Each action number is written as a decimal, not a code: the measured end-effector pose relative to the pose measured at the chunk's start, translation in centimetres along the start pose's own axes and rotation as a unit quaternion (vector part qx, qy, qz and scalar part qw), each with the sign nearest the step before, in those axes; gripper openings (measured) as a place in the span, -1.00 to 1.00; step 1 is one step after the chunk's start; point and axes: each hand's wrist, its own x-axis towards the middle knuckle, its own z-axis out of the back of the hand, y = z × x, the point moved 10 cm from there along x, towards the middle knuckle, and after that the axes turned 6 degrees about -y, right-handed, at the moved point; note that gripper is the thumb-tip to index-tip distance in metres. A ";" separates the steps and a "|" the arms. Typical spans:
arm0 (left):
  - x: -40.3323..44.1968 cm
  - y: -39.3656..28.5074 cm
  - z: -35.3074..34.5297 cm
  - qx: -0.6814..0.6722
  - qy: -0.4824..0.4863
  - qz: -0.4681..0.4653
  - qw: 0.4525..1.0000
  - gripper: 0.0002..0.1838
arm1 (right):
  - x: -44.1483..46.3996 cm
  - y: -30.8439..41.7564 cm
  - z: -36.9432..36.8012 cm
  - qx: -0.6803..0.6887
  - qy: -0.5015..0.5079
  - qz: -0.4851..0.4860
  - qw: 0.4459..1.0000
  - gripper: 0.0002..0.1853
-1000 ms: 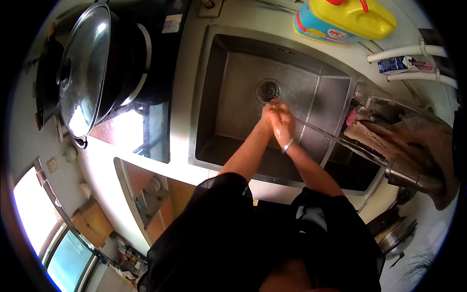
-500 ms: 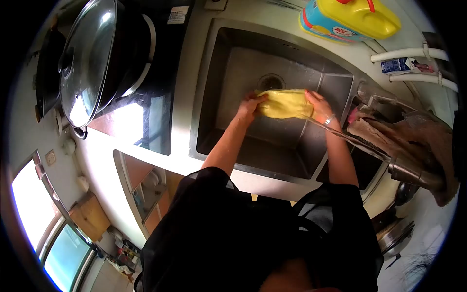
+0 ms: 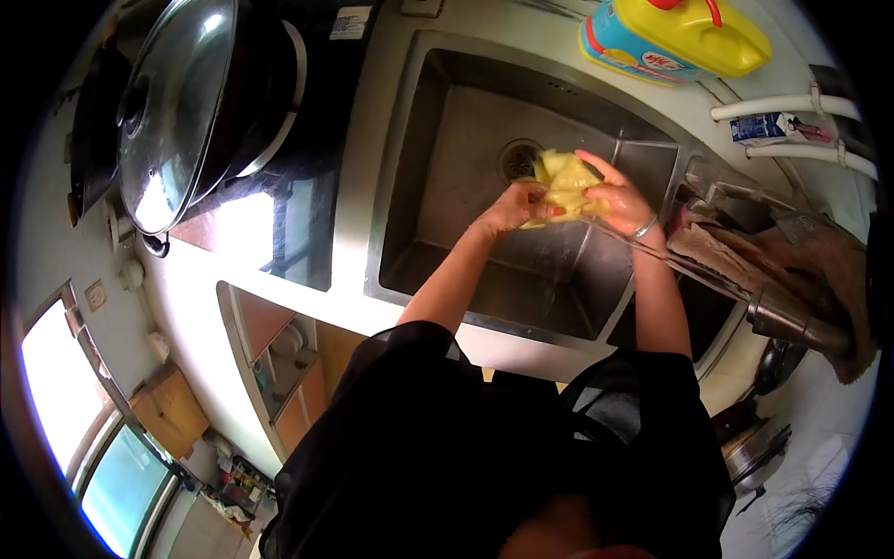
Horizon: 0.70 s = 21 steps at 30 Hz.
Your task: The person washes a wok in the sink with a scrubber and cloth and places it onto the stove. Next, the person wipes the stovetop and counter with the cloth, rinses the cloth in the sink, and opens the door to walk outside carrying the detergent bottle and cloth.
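A wet yellow cloth [image 3: 562, 179] is bunched up between my two hands over the steel sink [image 3: 466, 130]. My left hand [image 3: 514, 207] grips its left side with the fingers curled in. From the right, my right hand [image 3: 622, 200] closes on the other side, a bracelet around that wrist. A stream of water runs from the faucet [image 3: 792, 331] at the right toward the cloth and my right hand. The drain [image 3: 520, 160] shows just behind the cloth.
A yellow jug [image 3: 694, 42] with a blue label stands behind the sink. Brown rags [image 3: 782, 256] hang by the faucet. On the black stove at the left sits a large pot with a glass lid [image 3: 177, 112]. White pipes [image 3: 782, 107] run along the right wall.
The yellow cloth was stretched wide between my hands and is now gathered into a bunch. My left hand has moved right, closer to my right hand.
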 end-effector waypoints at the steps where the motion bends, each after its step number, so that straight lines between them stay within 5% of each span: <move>1: 0.6 1.4 0.3 0.019 0.009 0.021 1.000 -0.69 | 0.2 0.4 1.0 -0.025 -0.039 0.010 0.999 -0.43; 2: 0.9 2.8 0.4 0.038 0.017 0.042 0.998 -0.72 | 0.4 0.4 2.9 -0.105 -0.068 0.008 0.992 -0.50; 4: 0.8 2.4 1.3 -0.169 -0.058 0.100 0.979 -0.77 | 0.2 1.5 5.7 -0.178 -0.223 0.024 0.958 -0.54; 7: 0.0 0.9 1.3 -0.354 -0.064 0.104 0.927 -0.69 | 0.7 -0.1 8.1 -0.198 -0.316 0.020 0.928 -0.52; 8: 0.2 1.4 1.3 -0.352 -0.064 0.105 0.928 -0.69 | 0.9 -2.3 8.0 -0.224 -0.318 -0.053 0.920 -0.42; 12: -0.1 1.0 -1.2 -0.479 -0.007 0.152 0.864 -0.63 | 0.6 -8.1 -0.7 0.047 -0.042 -0.234 0.970 -0.45; 14: -0.2 2.3 -1.4 -0.456 -0.022 0.163 0.875 -0.60 | 0.6 -8.4 -2.8 0.139 0.002 -0.237 0.961 -0.44; 15: -0.5 2.7 -1.5 -0.370 -0.039 0.183 0.910 -0.58 | 2.4 -7.3 -1.5 0.105 -0.042 -0.137 0.984 -0.43; 16: 0.2 4.1 -1.1 -0.239 -0.037 0.142 0.960 -0.67 | 3.3 -5.6 -0.2 0.068 -0.087 -0.034 0.993 -0.41; 17: 0.4 4.9 -0.4 -0.063 -0.051 0.127 0.989 -0.73 | 3.5 -5.3 1.1 -0.088 -0.120 -0.031 0.988 -0.58; 18: 0.4 5.0 0.2 0.116 -0.064 0.107 0.985 -0.77 | 4.8 -5.5 4.2 -0.145 -0.181 0.056 0.971 -0.75; 19: 0.7 3.7 1.7 0.226 -0.155 -0.032 0.961 -0.78 | 4.7 -4.4 5.0 -0.127 -0.221 0.100 0.962 -0.78; 20: 1.3 5.3 1.5 0.225 -0.155 -0.034 0.961 -0.78 | 4.4 -3.3 5.7 -0.109 -0.260 0.145 0.949 -0.80; 21: 1.2 6.3 3.3 0.068 -0.252 -0.069 0.963 -0.80 | 4.5 -3.1 5.4 -0.109 -0.259 0.147 0.948 -0.80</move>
